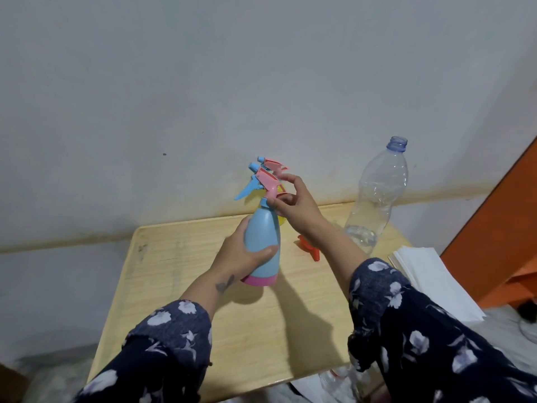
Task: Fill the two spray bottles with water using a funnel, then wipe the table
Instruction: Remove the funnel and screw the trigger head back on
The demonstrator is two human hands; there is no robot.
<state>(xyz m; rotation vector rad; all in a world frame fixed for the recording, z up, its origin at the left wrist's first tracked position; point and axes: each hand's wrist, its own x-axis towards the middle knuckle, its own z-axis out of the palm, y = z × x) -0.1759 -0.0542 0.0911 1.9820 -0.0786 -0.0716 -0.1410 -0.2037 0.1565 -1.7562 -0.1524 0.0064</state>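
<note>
A: Above the pale wooden table (180, 266), my left hand (241, 257) grips the blue plastic spray bottle (263, 237), upright, lifted.

B: Right hand (293, 205)?

A: Directly above, pinching its pink trigger head (268, 181); the neck's turning axis runs vertical.

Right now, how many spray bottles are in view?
2. The blue spray bottle is held in both hands above the table; the yellow spray bottle is mostly hidden behind it.

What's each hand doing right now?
Left hand: grips the blue plastic spray bottle with pink base around its body.
Right hand: fingers pinch the bottle's pink spray head.
</note>
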